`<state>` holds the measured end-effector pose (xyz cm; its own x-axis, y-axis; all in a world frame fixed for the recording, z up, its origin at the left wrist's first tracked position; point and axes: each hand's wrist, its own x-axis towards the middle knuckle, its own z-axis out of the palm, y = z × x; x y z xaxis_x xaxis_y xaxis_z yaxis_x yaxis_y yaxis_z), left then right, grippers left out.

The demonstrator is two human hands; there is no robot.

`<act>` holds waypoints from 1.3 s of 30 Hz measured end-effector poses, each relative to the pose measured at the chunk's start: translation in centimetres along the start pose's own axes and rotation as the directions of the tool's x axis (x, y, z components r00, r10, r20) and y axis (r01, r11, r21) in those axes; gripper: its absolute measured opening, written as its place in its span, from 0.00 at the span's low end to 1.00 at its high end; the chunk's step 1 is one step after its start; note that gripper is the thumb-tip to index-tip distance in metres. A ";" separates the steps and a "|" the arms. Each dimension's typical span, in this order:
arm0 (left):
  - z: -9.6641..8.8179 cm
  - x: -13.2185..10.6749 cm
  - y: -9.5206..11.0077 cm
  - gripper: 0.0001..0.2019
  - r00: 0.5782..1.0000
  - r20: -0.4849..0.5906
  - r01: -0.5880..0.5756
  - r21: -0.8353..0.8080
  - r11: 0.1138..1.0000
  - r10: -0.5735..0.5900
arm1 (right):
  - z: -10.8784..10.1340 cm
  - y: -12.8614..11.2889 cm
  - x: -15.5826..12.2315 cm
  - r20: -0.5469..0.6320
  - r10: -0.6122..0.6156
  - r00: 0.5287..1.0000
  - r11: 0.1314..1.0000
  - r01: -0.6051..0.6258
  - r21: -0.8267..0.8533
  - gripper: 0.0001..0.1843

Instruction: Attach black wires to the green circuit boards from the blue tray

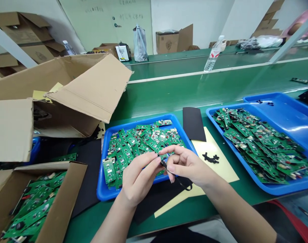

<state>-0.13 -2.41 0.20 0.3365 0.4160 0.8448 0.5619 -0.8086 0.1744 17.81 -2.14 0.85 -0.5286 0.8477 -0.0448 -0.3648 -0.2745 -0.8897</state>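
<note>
Green circuit boards [143,141] heap a blue plastic tray [102,162] beneath both hands, which hang over its near edge. The left hand [140,179] is closed to a pinch, thumb and forefinger gripping a thin black strip [177,179], and the right hand [186,165] pinches the same strip just beside it, the loose end curving down past the tray's rim (rubber or cable, I cannot tell from here). To the right, a yellow sheet [214,145] carries small black cutouts [211,157] and lies partly under a black pad [193,123], next to a second blue tray [277,189] full of boards [255,145]. An open cardboard box [80,91] sits left, above another box [65,189] holding more boards [34,206].
</note>
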 end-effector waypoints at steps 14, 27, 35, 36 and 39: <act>0.2 0.4 -0.1 0.16 0.999 0.031 0.031 -0.037 0.999 -0.030 | 0.0 -0.1 -0.1 0.014 -0.053 0.999 0.999 0.052 0.006 0.18; 0.1 0.6 0.1 0.13 0.997 0.060 0.052 -0.089 0.995 -0.046 | 0.2 -0.2 -0.2 -0.011 -0.093 0.996 0.989 0.091 -0.116 0.19; 1.1 -0.4 1.1 0.22 0.875 0.227 0.480 -0.518 0.708 -0.428 | 0.1 0.4 -0.6 -0.018 -0.349 0.937 0.832 0.301 -0.466 0.20; 1.2 -0.5 1.3 0.23 0.839 0.265 0.534 -0.562 0.631 -0.475 | 0.1 0.5 -0.6 -0.005 -0.400 0.917 0.784 0.339 -0.519 0.20; 1.3 -0.4 1.8 0.20 0.781 0.335 0.604 -0.618 0.503 -0.527 | 0.1 0.5 -0.6 0.064 -0.510 0.858 0.621 0.419 -0.662 0.22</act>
<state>1.70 -3.50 -0.50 0.2198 0.8903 0.3987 0.0185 -0.4124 0.9108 17.80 -2.82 0.48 -0.3167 0.8379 0.4445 0.0596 0.4853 -0.8723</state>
